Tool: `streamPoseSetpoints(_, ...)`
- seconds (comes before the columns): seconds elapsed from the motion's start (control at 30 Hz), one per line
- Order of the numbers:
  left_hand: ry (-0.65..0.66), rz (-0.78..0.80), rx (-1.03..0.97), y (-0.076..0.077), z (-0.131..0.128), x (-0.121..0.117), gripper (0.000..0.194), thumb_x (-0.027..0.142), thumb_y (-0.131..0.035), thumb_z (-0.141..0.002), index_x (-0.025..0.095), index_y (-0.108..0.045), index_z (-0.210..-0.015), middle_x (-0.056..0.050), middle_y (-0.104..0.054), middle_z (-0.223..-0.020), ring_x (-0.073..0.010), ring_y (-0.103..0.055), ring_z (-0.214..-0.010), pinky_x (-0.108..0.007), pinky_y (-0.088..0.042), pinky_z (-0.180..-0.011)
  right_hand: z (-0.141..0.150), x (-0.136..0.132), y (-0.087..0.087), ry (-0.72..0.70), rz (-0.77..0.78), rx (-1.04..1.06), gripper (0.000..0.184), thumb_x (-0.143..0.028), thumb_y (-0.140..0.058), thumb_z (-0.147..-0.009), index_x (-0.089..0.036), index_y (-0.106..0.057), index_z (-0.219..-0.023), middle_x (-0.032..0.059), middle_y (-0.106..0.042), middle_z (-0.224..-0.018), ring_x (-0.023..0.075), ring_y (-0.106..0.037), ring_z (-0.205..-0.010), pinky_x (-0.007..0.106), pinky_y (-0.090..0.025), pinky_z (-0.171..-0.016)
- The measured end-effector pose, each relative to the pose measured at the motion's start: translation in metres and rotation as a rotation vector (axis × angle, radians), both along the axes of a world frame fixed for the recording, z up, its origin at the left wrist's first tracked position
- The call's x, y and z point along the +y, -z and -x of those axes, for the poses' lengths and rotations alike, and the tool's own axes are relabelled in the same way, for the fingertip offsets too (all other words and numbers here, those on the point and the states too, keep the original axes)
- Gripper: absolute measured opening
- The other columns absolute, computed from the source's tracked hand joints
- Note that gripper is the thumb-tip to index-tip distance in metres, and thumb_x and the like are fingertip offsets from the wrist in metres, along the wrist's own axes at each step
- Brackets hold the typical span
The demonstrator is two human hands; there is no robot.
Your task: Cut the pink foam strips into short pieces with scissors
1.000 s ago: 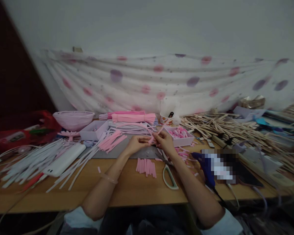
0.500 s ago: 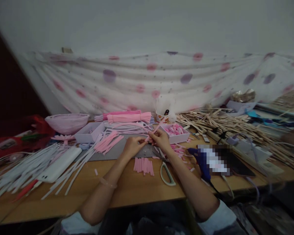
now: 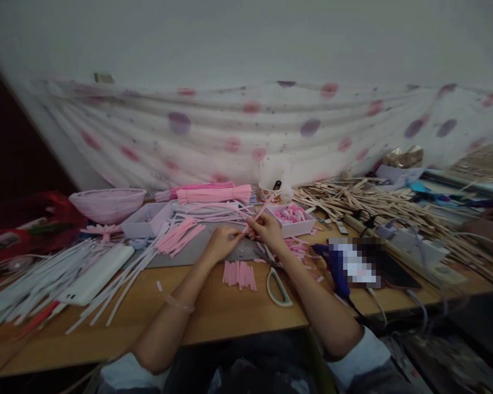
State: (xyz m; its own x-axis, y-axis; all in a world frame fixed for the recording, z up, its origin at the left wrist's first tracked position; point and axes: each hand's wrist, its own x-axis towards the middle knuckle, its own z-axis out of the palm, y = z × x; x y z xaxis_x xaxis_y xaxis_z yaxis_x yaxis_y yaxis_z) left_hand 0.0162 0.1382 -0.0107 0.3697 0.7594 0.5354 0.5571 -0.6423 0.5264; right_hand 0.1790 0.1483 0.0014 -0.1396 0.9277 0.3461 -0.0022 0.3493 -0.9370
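Note:
Over the grey mat (image 3: 213,243), my left hand (image 3: 222,244) pinches one end of a pink pipe cleaner (image 3: 263,208). My right hand (image 3: 267,230) is closed on the same pipe cleaner, whose free part sticks up past the fingers. The two hands almost touch, and the fingers hide where they grip. A row of short pink pipe cleaner pieces (image 3: 239,274) lies on the table just below. Beside my right wrist lie scissors (image 3: 290,300) with a pale green handle, partly hidden by the forearm.
Bundled pink pipe cleaners (image 3: 213,194) lie behind the hands. An open box of pink pieces (image 3: 291,214) stands at right, a white box (image 3: 145,220) and woven bowl (image 3: 107,205) at left. A blue glue gun (image 3: 337,271), power strip (image 3: 439,268) and wooden sticks (image 3: 361,200) fill the right.
The view has shifted slightly. Both hands keep their hold on the pink pipe cleaner, with only a small shift of the fingers.

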Motion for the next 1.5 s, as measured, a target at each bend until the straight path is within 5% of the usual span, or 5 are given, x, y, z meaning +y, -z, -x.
streamPoseSetpoints(0.4, 0.137, 0.488, -0.506, 0.010, 0.008, 0.017, 0.033, 0.027, -0.073, -0.060, 0.013, -0.071, -0.089, -0.008, -0.073, -0.089, -0.0227, -0.067, -0.084, -0.036, -0.050, -0.082, 0.007, 0.004, 0.010, -0.058, -0.223, -0.366, 0.035, -0.052, -0.059, -0.075, -0.017, -0.060, -0.070, -0.0018, -0.056, -0.052, 0.0113, -0.048, -0.046, 0.022, -0.036, -0.046)
streamPoseSetpoints(0.73, 0.047, 0.383, -0.396, 0.031, 0.012, 0.026, 0.043, 0.013, -0.067, -0.063, 0.009, -0.065, -0.105, -0.009, -0.072, -0.084, -0.0176, -0.067, -0.072, -0.030, -0.052, -0.072, 0.014, 0.014, 0.019, 0.004, -0.321, -0.495, 0.027, -0.037, -0.059, -0.078, -0.015, -0.059, -0.062, -0.0026, -0.052, -0.055, 0.0100, -0.042, -0.054, 0.022, -0.029, -0.052)
streamPoseSetpoints(1.03, -0.012, 0.373, -0.348, 0.027, 0.011, 0.021, 0.017, 0.015, -0.065, -0.065, 0.013, -0.071, -0.081, -0.006, -0.072, -0.076, -0.0172, -0.066, -0.072, -0.029, -0.052, -0.070, 0.013, 0.012, 0.019, -0.034, -0.196, -0.446, 0.031, -0.041, -0.058, -0.077, -0.016, -0.058, -0.059, -0.0010, -0.057, -0.052, 0.0104, -0.048, -0.049, 0.021, -0.035, -0.049)
streamPoseSetpoints(1.23, 0.037, 0.395, -0.377, 0.029, 0.010, 0.021, 0.025, 0.013, -0.065, -0.065, 0.012, -0.070, -0.090, -0.007, -0.073, -0.077, -0.0182, -0.067, -0.072, -0.031, -0.053, -0.073, 0.014, 0.014, 0.021, -0.111, -0.022, -0.333, 0.031, -0.045, -0.061, -0.072, -0.017, -0.058, -0.062, 0.0000, -0.060, -0.052, 0.0116, -0.051, -0.042, 0.022, -0.039, -0.042)
streamPoseSetpoints(1.5, 0.020, 0.484, -0.424, 0.032, 0.009, 0.024, 0.041, 0.019, -0.072, -0.061, 0.011, -0.067, -0.101, -0.010, -0.073, -0.085, -0.0219, -0.069, -0.078, -0.034, -0.053, -0.075, 0.007, 0.012, 0.019, -0.086, -0.156, -0.397, 0.026, -0.040, -0.063, -0.073, -0.018, -0.056, -0.061, -0.0020, -0.059, -0.050, 0.0120, -0.054, -0.047, 0.021, -0.037, -0.046)
